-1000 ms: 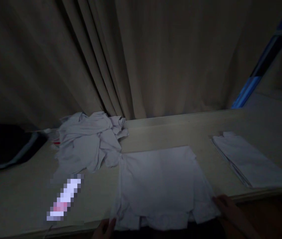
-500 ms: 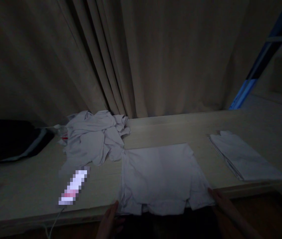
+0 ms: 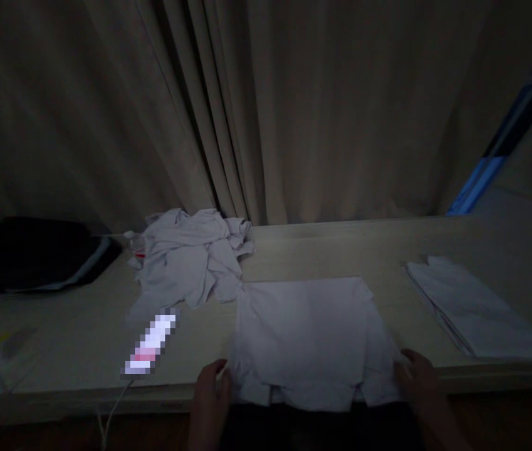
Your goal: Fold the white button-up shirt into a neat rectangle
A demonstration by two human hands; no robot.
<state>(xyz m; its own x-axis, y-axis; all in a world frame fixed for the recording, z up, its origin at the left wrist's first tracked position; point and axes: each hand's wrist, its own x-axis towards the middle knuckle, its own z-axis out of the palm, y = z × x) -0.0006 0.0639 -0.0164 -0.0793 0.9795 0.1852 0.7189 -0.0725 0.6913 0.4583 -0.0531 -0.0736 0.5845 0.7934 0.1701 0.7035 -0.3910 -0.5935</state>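
A white shirt (image 3: 312, 338), partly folded into a rough rectangle, lies at the table's front edge, its near side hanging slightly over. My left hand (image 3: 212, 398) grips its left edge, thumb and fingers closed on the cloth. On the opposite side my right hand (image 3: 417, 381) pinches the right edge in the same way. Farther left rests a loose heap of white garments (image 3: 185, 257). To the right is a neatly folded white garment (image 3: 477, 307). The dim light hides the finer details of the cloth.
A lit, blurred-out phone-like device (image 3: 151, 343) with a white cable (image 3: 114, 407) lies left of the shirt. A black item with a pale stripe (image 3: 35, 254) sits far left. Behind the table (image 3: 322, 247) hangs a brown curtain (image 3: 341, 113); a blue post (image 3: 477, 181) stands right.
My hands have gone from touching the shirt's near corners to gripping its side edges slightly higher. The camera view has shifted a little left.
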